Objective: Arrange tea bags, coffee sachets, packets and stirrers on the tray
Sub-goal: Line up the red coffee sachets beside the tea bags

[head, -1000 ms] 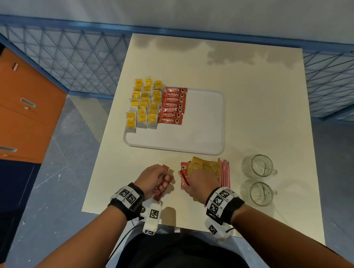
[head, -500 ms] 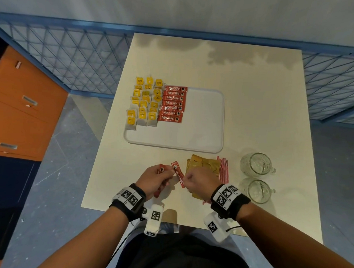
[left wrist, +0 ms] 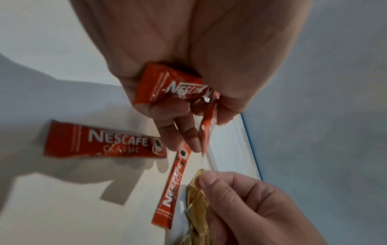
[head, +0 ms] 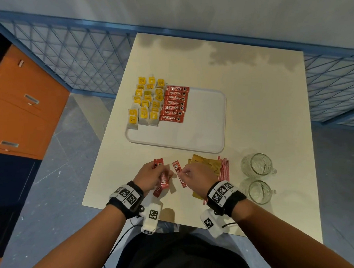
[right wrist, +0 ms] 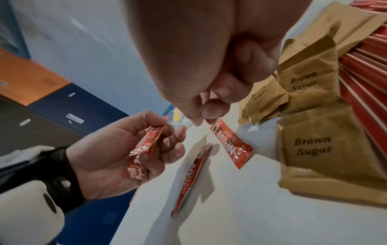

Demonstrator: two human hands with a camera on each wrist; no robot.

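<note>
My left hand [head: 161, 173] hovers over the table's front edge and grips a small bunch of red Nescafe sachets [left wrist: 173, 86]. Just to its right, my right hand [head: 183, 172] pinches one more red sachet [head: 179, 173] by its cup-logo end [right wrist: 218, 128]. Another sachet [left wrist: 104, 142] lies flat on the table below my left hand. The white tray [head: 203, 118] carries rows of yellow-tagged tea bags [head: 145, 104] at its left and a column of sachets [head: 174, 103] beside them. Brown sugar packets [head: 207, 163] and red-striped stirrers [head: 224, 169] lie on the table under my right hand.
Two empty glass mugs [head: 257, 164] [head: 258, 191] stand at the table's front right. The tray's right half is bare. An orange drawer cabinet [head: 21, 106] and a blue mesh fence [head: 84, 59] lie off the table's left side.
My right hand lifted one red sachet from the pile by the sugar packets and carried it left towards my left hand. My left hand kept its bunch and barely shifted.
</note>
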